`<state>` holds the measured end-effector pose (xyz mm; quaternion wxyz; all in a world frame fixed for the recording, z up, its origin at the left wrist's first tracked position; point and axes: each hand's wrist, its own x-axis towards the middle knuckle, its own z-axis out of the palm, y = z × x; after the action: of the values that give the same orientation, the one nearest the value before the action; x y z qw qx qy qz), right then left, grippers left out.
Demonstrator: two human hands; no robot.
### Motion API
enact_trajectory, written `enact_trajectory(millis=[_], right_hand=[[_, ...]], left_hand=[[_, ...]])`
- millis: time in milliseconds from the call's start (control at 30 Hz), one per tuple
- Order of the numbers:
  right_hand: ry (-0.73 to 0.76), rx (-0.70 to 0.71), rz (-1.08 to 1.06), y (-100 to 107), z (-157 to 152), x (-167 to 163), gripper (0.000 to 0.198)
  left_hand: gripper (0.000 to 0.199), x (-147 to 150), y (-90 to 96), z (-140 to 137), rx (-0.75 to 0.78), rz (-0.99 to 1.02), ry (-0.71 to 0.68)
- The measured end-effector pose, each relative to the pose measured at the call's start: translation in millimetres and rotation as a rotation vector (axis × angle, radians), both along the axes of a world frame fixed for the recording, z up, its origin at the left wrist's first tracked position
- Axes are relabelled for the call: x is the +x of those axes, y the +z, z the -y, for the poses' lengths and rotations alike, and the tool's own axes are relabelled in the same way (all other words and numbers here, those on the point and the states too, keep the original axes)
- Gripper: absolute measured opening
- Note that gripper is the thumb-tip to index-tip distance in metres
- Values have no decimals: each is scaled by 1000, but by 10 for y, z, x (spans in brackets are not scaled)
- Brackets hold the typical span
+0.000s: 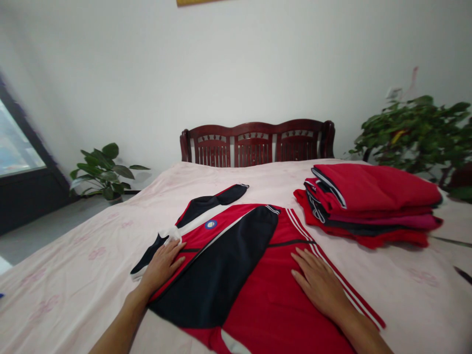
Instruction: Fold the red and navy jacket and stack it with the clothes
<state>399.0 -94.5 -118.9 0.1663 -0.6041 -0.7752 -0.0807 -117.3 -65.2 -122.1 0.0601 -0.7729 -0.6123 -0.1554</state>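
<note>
On the bed lies a red-and-black jacket, probably light, soft and slightly slippery; left hand and right hand rest flat on it, fingers loosely spread, gripping nothing; its striped cuff should give a sure hold

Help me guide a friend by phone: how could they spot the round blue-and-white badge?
On the pale pink bedsheet lies a red, navy and white fabric jacket. Just beyond the left hand, on red cloth, sits the badge, the only round mark there, unlike the long white band beside it.
</note>
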Motion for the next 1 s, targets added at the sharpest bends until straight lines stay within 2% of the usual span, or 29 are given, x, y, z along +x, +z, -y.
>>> enact_trajectory(millis=[467,1000], right_hand=[[6,11,-17,-48,-17,6,54],[1,-18,21,6,-2,-4,55]], left_hand=[[50,-24,-33,-12,34,17,-9],[50,-1,-1,0,6,15,1]])
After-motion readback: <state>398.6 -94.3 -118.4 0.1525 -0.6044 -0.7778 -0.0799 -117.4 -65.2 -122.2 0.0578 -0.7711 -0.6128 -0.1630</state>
